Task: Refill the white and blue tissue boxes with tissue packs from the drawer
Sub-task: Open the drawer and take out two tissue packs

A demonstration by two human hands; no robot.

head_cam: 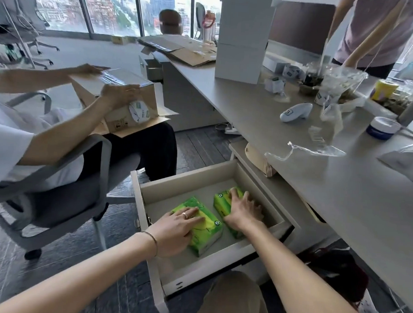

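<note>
Two green packs (203, 229) | open drawer (220, 258) | hands (242, 211) hide tops

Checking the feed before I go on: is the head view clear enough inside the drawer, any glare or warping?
Head view: the drawer is evenly daylit, both green tissue packs sharp under the left hand and right hand; windows behind are washed out; wide-angle lens bends the desk edge; clear plastic wrap catches glare.
</note>
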